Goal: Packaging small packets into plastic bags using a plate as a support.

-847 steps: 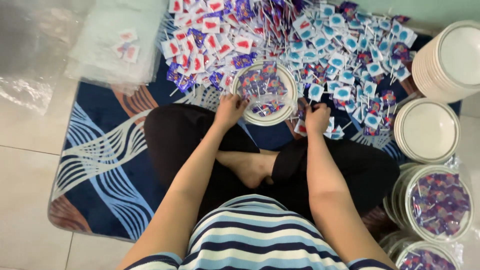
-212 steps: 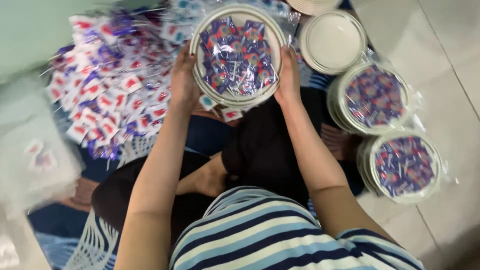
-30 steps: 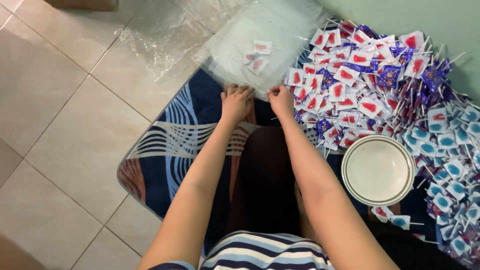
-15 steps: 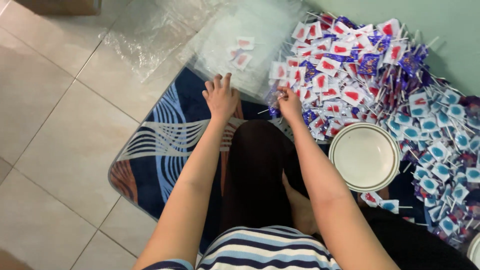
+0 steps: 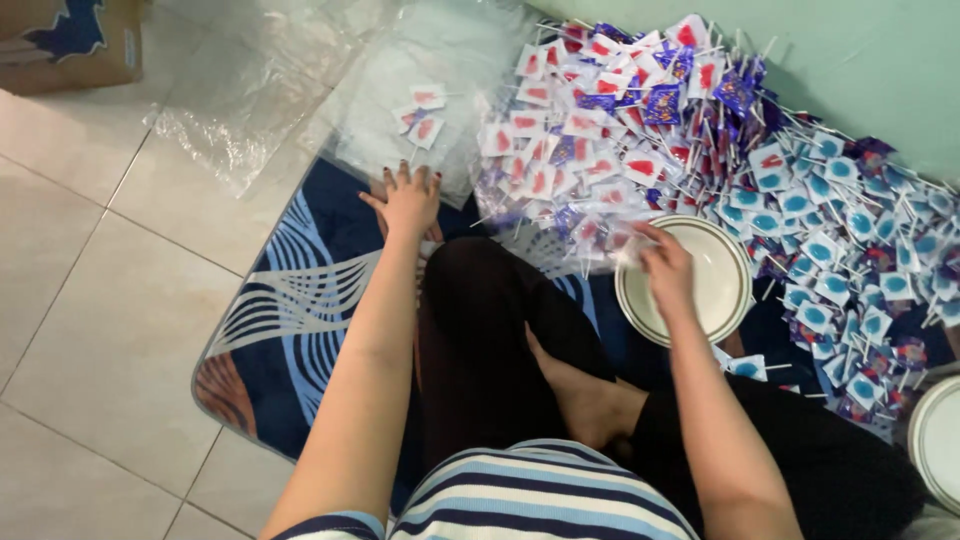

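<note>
Pale floor tiles and a blue wave-patterned rug (image 5: 300, 300) frame us as we sit cross-legged beside a heap of wrapped lollipops (image 5: 650, 130). Our left hand (image 5: 408, 200) rests flat and spread on the rug, holding nothing, while our right hand (image 5: 665, 268) hovers over the empty white round container (image 5: 730, 290), its grip loosely curled, on what we cannot tell. We judge the filling step is just starting; next comes gathering sweets from the nearby heap.

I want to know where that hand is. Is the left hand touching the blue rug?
Touching. The head view shows the left hand pressed flat, fingers spread, on the blue rug, no gap visible.
</note>
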